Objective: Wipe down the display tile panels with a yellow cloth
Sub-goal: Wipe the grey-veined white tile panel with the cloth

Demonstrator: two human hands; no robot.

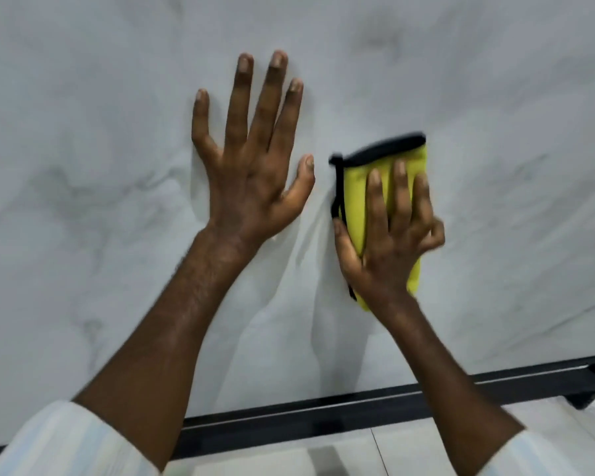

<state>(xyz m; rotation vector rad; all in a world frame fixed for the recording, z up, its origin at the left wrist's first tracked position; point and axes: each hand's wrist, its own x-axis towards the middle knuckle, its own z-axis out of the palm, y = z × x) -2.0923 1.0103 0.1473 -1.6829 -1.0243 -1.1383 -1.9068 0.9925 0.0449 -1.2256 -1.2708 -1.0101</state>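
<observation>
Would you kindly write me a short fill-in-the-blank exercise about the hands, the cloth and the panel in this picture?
1. The right hand presses a ____ cloth against the tile panel.
2. The cloth's edging is ____.
3. The left hand lies flat on the panel, holding ____.

Missing words: yellow; black; nothing.

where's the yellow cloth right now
In the head view the yellow cloth is right of centre, pressed to the tile panel under the right hand, beside the spread left hand.
</observation>
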